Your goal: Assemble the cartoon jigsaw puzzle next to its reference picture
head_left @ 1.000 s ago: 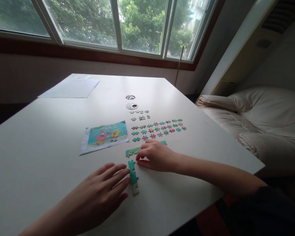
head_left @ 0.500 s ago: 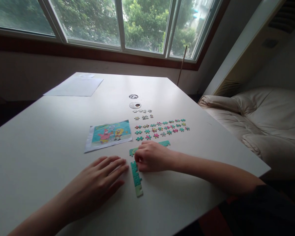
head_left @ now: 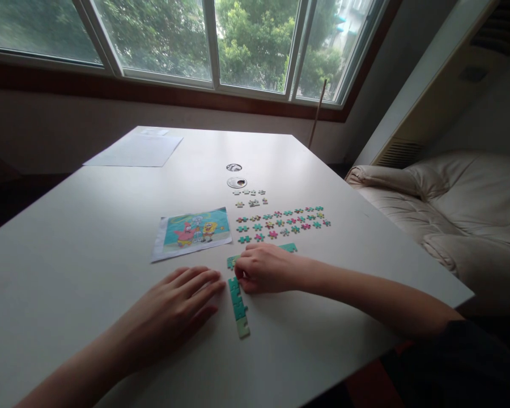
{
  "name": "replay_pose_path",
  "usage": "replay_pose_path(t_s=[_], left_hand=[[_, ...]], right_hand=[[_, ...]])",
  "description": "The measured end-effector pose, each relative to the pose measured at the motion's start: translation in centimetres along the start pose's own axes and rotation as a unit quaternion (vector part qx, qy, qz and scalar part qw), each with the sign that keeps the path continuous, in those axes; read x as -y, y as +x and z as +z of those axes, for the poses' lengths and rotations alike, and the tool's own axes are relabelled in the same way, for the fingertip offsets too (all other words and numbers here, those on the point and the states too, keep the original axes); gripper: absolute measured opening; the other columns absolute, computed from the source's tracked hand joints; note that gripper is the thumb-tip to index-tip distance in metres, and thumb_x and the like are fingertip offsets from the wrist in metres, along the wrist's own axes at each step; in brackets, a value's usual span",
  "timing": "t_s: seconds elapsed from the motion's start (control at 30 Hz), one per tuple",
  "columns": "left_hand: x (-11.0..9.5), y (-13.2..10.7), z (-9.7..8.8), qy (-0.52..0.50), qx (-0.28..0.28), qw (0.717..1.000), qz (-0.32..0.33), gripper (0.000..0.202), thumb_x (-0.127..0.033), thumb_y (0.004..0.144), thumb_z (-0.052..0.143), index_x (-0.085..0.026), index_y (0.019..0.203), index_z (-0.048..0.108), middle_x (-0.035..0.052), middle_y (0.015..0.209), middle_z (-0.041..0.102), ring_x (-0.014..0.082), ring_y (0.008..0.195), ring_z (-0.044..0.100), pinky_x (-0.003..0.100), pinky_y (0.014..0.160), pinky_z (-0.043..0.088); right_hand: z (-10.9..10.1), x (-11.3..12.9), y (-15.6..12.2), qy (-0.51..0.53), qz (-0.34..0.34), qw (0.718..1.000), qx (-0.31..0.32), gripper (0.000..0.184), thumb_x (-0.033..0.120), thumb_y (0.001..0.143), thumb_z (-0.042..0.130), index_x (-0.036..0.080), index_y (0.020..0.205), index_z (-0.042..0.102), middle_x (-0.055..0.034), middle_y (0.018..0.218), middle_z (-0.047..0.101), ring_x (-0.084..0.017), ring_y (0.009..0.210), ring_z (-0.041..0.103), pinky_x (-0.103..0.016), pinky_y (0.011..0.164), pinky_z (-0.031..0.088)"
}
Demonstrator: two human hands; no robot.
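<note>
My left hand (head_left: 176, 309) lies flat on the table, fingers stretched out, its fingertips just left of a vertical strip of joined jigsaw pieces (head_left: 238, 309), green and teal. At the upper end of that strip is my right hand (head_left: 266, 269), its fingers curled and pressed together; what they pinch is hidden. A second strip of joined pieces (head_left: 288, 247) runs crosswise beneath and behind the right hand, which covers its middle. Beyond it, loose jigsaw pieces (head_left: 272, 234) in teal, pink and yellow lie in rows. To their left is a printed cartoon picture (head_left: 198, 229).
Farther back on the white table (head_left: 110, 221) are several pale pieces (head_left: 254, 203), two small round items (head_left: 237, 182) and a sheet of paper (head_left: 131, 152). A beige sofa (head_left: 442, 198) stands at the right, and windows (head_left: 255, 45) line the far wall.
The whole view has shifted slightly, so the table appears a little farther right. Both hands stay about where they were relative to the strips.
</note>
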State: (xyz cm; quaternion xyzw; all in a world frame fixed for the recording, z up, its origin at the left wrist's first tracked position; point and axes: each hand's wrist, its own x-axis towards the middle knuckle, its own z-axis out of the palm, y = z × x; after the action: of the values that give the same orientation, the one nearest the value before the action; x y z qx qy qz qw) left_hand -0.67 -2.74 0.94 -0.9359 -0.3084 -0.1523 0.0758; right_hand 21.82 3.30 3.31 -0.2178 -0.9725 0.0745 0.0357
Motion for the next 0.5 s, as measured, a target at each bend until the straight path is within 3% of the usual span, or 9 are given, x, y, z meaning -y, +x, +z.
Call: replay_pose_path(t_s=[0.2,0.5], left_hand=[[0.1,-0.1,0.0,-0.01,0.007,1.0,-0.003,0.026,-0.028,0.094,0.044,-0.019,0.115,0.058,0.0062,0.108,0.066,0.0212,0.1,0.059,0.034,0.085,0.046],[0.5,0.0,0.3,-0.012,0.002,1.0,-0.008,0.027,-0.026,0.095,0.042,-0.018,0.115,0.057,0.0075,0.111,0.065,0.0217,0.101,0.058,0.035,0.086,0.047]], right_hand=[[0.5,-0.1,0.1,-0.022,-0.017,1.0,-0.012,0.012,0.019,0.083,0.053,0.013,0.082,0.063,-0.0055,0.072,0.064,-0.016,0.069,0.053,-0.026,0.068,0.04],[1.2,-0.6,0.2,-0.003,0.049,0.998,-0.046,0.013,0.022,0.084,0.053,0.013,0.081,0.062,-0.0061,0.077,0.065,-0.015,0.071,0.055,-0.025,0.067,0.04]])
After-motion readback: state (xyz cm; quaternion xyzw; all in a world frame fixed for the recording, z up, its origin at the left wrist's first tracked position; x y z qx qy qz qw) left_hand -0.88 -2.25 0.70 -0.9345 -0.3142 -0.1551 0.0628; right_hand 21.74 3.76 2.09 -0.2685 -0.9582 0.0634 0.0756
